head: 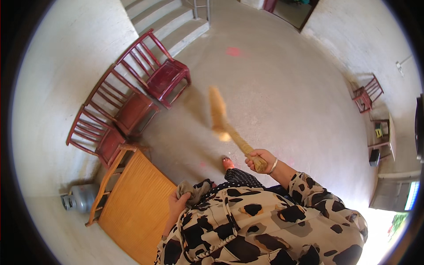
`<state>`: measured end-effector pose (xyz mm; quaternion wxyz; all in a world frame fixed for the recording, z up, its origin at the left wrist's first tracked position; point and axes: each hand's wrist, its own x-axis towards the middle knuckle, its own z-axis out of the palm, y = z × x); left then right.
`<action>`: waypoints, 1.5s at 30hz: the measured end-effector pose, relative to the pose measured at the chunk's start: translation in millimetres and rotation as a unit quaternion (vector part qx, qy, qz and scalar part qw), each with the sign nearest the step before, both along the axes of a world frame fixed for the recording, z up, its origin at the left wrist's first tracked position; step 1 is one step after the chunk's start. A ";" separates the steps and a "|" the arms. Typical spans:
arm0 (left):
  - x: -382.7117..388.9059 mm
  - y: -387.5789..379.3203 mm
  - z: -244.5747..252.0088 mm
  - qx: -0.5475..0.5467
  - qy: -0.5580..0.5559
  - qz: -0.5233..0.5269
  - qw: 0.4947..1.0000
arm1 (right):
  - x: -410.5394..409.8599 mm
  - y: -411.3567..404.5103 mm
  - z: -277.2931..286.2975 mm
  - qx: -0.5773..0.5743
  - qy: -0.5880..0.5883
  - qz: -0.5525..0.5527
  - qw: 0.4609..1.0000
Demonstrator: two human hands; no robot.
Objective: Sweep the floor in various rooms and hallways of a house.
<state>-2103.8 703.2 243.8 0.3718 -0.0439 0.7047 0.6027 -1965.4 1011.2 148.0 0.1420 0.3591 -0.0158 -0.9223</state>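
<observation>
My right hand (262,160), with a bangle at the wrist, is closed round the bound handle of a short broom (237,134). The broom's head, blurred, points away from me above the concrete floor (275,99); whether it touches the floor I cannot tell. My left hand (180,202) is at my waist, its fingers round a crumpled grey-brown cloth (192,192). Beside that hand lies the slatted seat of a wooden bench or lounger (135,202).
Several red wooden chairs (139,109) line the left wall, near concrete steps (185,33). A grey gas cylinder (82,198) stands behind the bench. At the right wall are a small red chair (364,97) and a table (392,137). A doorway (291,13) opens at the far end.
</observation>
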 end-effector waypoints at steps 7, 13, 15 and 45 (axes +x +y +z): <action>-11.0 33.1 -4.8 -0.040 0.039 -0.119 0.991 | -13.8 1.8 -19.9 -0.170 0.030 -0.028 0.985; -13.6 55.8 -4.0 -0.042 0.007 -0.144 0.989 | 75.2 37.0 -52.0 -0.114 -0.047 -0.155 0.980; -20.6 55.3 -15.1 -0.073 0.029 -0.168 0.983 | 110.4 48.2 -31.8 -0.087 -0.085 -0.217 0.969; -53.2 177.8 -25.5 -0.043 0.022 -0.300 0.953 | 175.3 69.9 -19.6 -0.080 -0.084 -0.435 0.893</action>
